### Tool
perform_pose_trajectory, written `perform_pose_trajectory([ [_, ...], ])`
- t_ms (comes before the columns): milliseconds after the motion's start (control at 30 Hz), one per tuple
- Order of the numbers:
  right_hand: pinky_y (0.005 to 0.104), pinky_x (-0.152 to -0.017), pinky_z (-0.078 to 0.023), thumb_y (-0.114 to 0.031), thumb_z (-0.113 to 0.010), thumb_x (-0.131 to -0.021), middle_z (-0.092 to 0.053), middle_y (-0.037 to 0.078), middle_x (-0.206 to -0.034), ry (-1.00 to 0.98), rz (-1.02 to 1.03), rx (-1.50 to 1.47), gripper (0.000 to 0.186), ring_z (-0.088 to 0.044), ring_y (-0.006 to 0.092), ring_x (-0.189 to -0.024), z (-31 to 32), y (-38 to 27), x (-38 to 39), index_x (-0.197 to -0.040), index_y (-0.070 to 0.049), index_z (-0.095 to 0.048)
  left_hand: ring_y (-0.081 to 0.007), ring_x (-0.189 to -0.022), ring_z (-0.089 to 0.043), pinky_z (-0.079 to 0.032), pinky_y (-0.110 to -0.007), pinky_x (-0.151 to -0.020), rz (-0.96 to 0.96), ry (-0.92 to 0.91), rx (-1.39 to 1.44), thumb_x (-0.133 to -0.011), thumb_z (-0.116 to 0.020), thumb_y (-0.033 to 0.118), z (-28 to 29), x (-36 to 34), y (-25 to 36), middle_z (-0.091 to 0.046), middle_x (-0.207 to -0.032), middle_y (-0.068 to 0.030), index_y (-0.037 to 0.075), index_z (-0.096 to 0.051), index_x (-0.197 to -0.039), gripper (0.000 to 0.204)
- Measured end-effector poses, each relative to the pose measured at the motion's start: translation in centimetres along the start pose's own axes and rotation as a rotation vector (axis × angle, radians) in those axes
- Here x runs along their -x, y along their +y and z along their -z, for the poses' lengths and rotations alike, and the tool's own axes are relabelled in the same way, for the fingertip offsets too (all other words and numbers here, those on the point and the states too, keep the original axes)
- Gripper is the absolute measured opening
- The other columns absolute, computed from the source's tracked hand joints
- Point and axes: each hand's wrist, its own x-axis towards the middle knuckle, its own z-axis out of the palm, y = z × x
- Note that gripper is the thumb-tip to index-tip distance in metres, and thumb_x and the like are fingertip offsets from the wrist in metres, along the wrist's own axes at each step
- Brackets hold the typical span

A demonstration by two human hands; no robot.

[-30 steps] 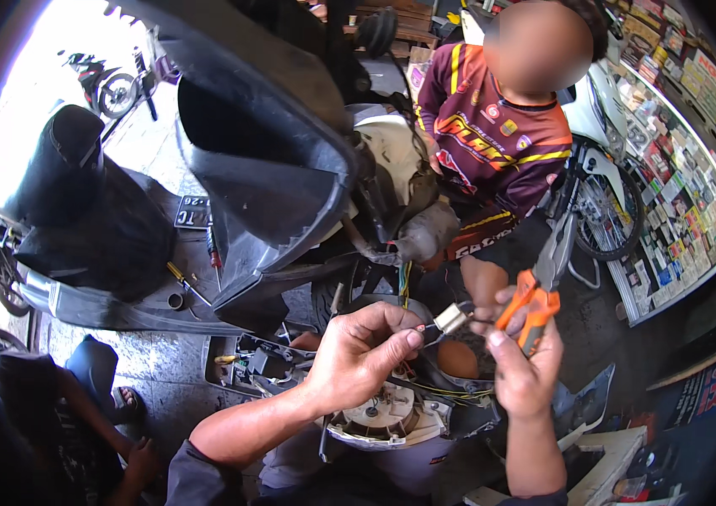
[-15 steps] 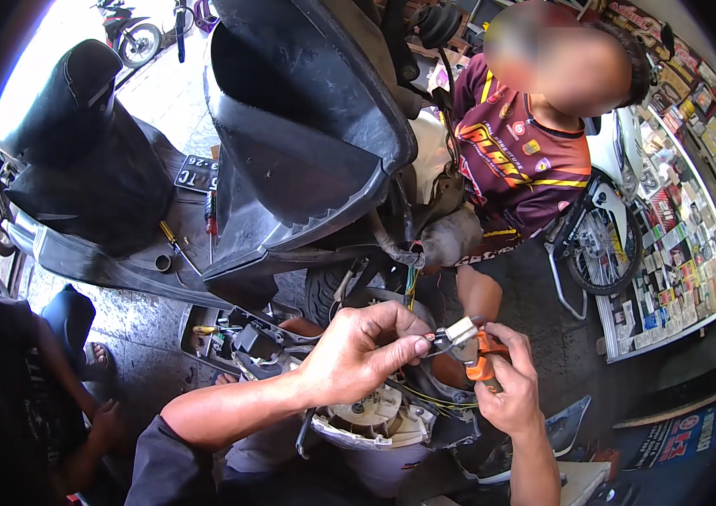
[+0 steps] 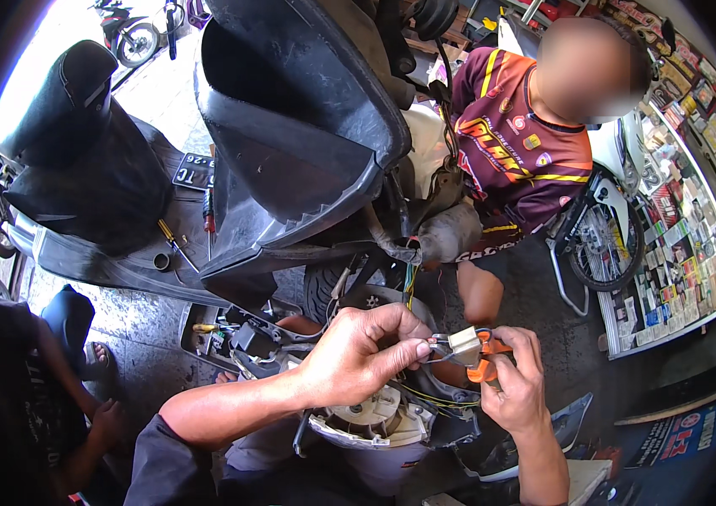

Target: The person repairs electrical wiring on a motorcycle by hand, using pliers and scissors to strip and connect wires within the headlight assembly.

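My left hand [image 3: 358,354] pinches thin wires [image 3: 439,340] between thumb and fingertips. Those wires run into a pale block-shaped connector [image 3: 464,346], just right of the fingertips. My right hand [image 3: 516,384] is closed around orange-handled pliers [image 3: 484,369]. The pliers sit against the connector's right side, and their jaws are mostly hidden, so I cannot tell whether they grip it. Beneath both hands lies a white plastic housing [image 3: 366,419] with yellow wires [image 3: 450,405] along its right side.
A dark scooter body panel [image 3: 299,160] rises ahead. Screwdrivers [image 3: 209,221] and a licence plate [image 3: 194,170] lie on the scooter's footboard at left. A parts tray [image 3: 193,344] sits below them. One person [image 3: 518,135] is at the far right, another [image 3: 29,396] at the left.
The connector has turned and come lower, showing a broader side. The pliers have shifted from below it to its right side, and my right hand has moved slightly right.
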Motion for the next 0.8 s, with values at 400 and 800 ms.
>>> perform_pose_trajectory([
  [400,0.0452,-0.086,-0.051,0.008,-0.067,-0.058,-0.060,0.020,-0.109,-0.002,-0.063,-0.067,0.027,-0.060,0.0374,-0.098,0.1,-0.5,0.1,-0.085,0.009,-0.064,-0.0069,-0.076,-0.062,-0.051,-0.025,-0.068,0.089,-0.013,0.094,-0.100,-0.064,0.014,-0.5,-0.1,0.9,-0.068,-0.084,-0.0040,-0.003,-0.064,-0.104,0.018],
  [800,0.0450,-0.092,-0.049,0.008,-0.068,-0.061,-0.059,0.022,-0.114,-0.033,-0.100,-0.118,0.028,-0.060,0.0389,-0.103,0.4,-1.0,0.0,-0.089,0.010,-0.064,-0.0105,-0.082,-0.065,-0.052,-0.025,-0.076,0.178,-0.147,0.401,-0.099,-0.066,0.017,0.7,-1.1,0.0,-0.069,-0.090,-0.0057,0.000,-0.066,-0.102,0.018],
])
